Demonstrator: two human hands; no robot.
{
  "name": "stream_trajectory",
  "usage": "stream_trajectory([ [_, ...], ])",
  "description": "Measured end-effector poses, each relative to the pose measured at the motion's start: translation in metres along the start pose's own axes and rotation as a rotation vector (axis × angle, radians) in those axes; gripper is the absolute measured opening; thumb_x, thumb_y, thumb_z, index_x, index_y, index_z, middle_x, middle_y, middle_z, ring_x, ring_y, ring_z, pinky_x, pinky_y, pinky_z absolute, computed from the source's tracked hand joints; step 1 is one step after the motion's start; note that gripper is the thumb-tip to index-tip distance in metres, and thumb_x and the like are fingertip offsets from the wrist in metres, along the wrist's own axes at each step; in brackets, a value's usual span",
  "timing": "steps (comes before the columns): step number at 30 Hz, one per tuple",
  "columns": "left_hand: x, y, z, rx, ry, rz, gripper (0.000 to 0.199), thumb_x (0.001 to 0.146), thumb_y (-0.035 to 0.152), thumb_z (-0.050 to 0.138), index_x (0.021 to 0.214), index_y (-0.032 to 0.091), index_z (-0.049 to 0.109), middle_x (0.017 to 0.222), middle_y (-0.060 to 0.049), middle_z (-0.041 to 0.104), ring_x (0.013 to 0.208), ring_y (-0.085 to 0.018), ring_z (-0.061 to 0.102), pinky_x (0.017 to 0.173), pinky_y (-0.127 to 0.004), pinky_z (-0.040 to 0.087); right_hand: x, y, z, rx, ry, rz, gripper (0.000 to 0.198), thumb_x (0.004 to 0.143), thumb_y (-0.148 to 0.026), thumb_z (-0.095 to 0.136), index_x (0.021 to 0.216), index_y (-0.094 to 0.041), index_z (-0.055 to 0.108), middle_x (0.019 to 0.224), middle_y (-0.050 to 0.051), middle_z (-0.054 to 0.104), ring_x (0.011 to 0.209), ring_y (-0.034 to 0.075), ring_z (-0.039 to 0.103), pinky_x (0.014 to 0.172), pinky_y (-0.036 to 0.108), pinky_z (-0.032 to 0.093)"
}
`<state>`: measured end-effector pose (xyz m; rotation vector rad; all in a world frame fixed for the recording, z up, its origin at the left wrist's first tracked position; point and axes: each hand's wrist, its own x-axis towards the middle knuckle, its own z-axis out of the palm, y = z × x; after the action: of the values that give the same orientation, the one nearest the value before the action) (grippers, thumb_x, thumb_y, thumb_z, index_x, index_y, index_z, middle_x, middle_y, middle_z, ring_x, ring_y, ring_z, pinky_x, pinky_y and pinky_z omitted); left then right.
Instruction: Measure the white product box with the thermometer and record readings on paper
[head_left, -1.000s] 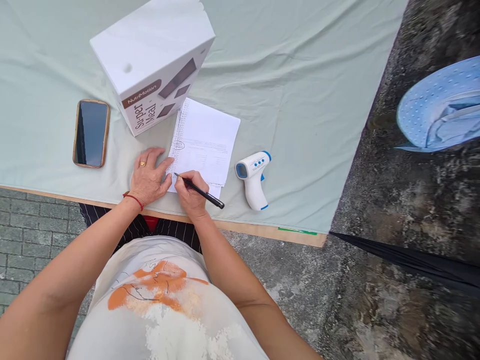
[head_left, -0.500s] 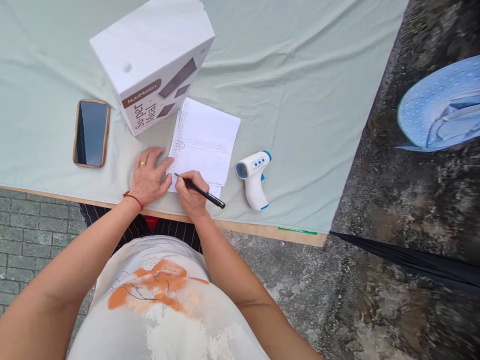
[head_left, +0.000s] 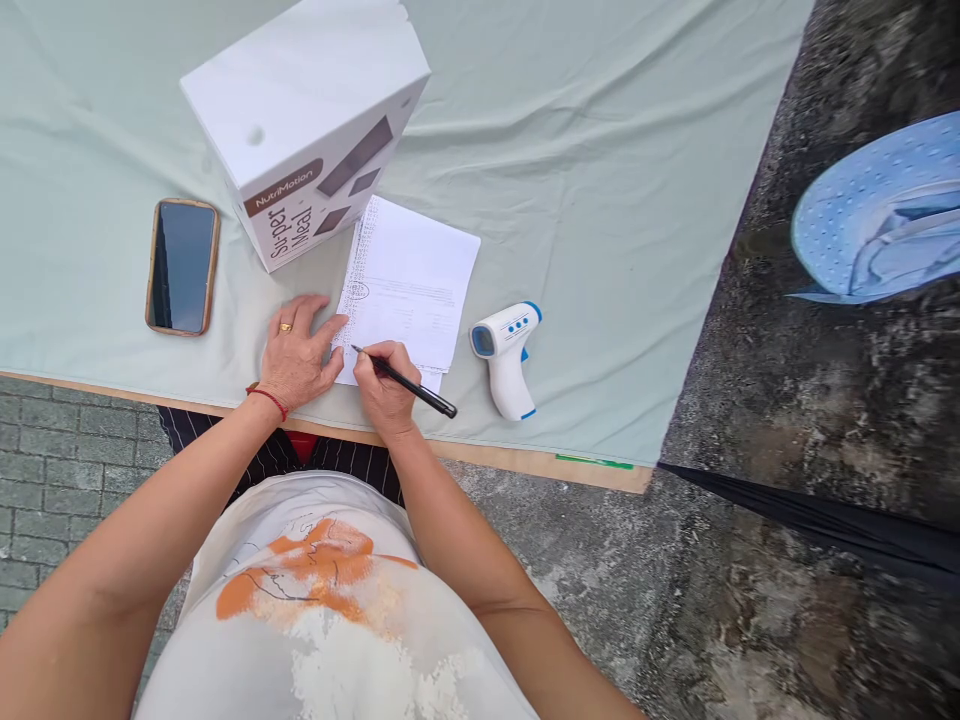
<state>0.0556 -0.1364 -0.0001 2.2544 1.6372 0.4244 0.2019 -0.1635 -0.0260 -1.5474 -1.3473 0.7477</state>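
Observation:
My right hand [head_left: 386, 388] is closed around a black pen [head_left: 415, 388], its tip at the lower left part of a white sheet of paper [head_left: 420, 280]. Printed lines and a small circled mark show on the sheet, and small dense marks run down its left edge. Another white sheet peeks out below it. My left hand [head_left: 301, 350] lies flat with fingers spread, thumb and index fingertips at the paper's left edge. It wears a gold ring and a red wrist cord. Right of the paper lies a white and blue infrared thermometer [head_left: 507, 358].
A tall white box [head_left: 307, 110] labelled NutriMotion stands behind the paper. Left of it lies a phone [head_left: 181, 267] in a brown case. A pale green cloth [head_left: 622, 250] covers the table. Beyond the right edge are a light blue hat [head_left: 862, 210] and a black strip of fabric [head_left: 795, 515].
My right hand and the pen have shifted very slightly to the right along the paper. My left hand stays where it was.

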Motion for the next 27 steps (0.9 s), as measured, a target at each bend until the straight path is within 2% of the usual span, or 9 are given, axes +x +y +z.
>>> stream_trajectory([
  [13, 0.000, 0.000, 0.000, -0.006, 0.001, -0.003, 0.036, 0.085, 0.029, 0.056, 0.121, 0.023, 0.063, 0.137, -0.014, 0.054, 0.132, -0.035, 0.046, 0.109, -0.053, 0.033, 0.000, 0.003, 0.000, -0.016, -0.033, -0.029, 0.009, 0.080, -0.024, 0.053, 0.071, -0.024, 0.051, 0.062, -0.005, 0.052, 0.058, 0.013, 0.048, 0.061, 0.028, 0.043],
  [17, 0.000, -0.001, 0.000, 0.008, 0.012, 0.008, 0.038, 0.085, 0.028, 0.056, 0.121, 0.022, 0.063, 0.137, -0.014, 0.054, 0.132, -0.034, 0.046, 0.109, -0.053, 0.034, -0.002, 0.003, 0.001, -0.014, 0.008, -0.047, 0.010, 0.081, -0.024, 0.053, 0.071, -0.023, 0.052, 0.063, -0.005, 0.052, 0.058, 0.012, 0.049, 0.061, 0.027, 0.044],
  [21, 0.000, -0.002, 0.001, 0.006, 0.018, -0.001, 0.039, 0.083, 0.021, 0.054, 0.121, 0.022, 0.064, 0.137, -0.014, 0.055, 0.132, -0.034, 0.046, 0.109, -0.053, 0.034, -0.001, -0.003, -0.002, 0.035, 0.072, -0.133, 0.007, 0.089, -0.027, 0.052, 0.086, -0.023, 0.058, 0.076, -0.001, 0.060, 0.068, 0.014, 0.057, 0.068, 0.029, 0.049],
  [24, 0.001, -0.002, 0.002, -0.001, 0.019, -0.002, 0.041, 0.082, 0.017, 0.053, 0.121, 0.022, 0.064, 0.138, -0.013, 0.055, 0.132, -0.033, 0.047, 0.108, -0.053, 0.035, 0.009, -0.006, -0.010, -0.011, 0.052, -0.244, 0.014, 0.094, -0.029, 0.049, 0.100, -0.024, 0.061, 0.091, 0.004, 0.063, 0.087, 0.018, 0.061, 0.081, 0.035, 0.051],
  [27, 0.001, -0.003, 0.002, -0.003, 0.037, 0.007, 0.040, 0.082, 0.015, 0.052, 0.119, 0.022, 0.064, 0.137, -0.013, 0.055, 0.131, -0.033, 0.047, 0.108, -0.053, 0.036, 0.032, 0.003, -0.025, -0.132, -0.007, -0.310, 0.026, 0.097, -0.026, 0.043, 0.116, -0.025, 0.060, 0.105, 0.008, 0.061, 0.101, 0.022, 0.059, 0.091, 0.042, 0.050],
])
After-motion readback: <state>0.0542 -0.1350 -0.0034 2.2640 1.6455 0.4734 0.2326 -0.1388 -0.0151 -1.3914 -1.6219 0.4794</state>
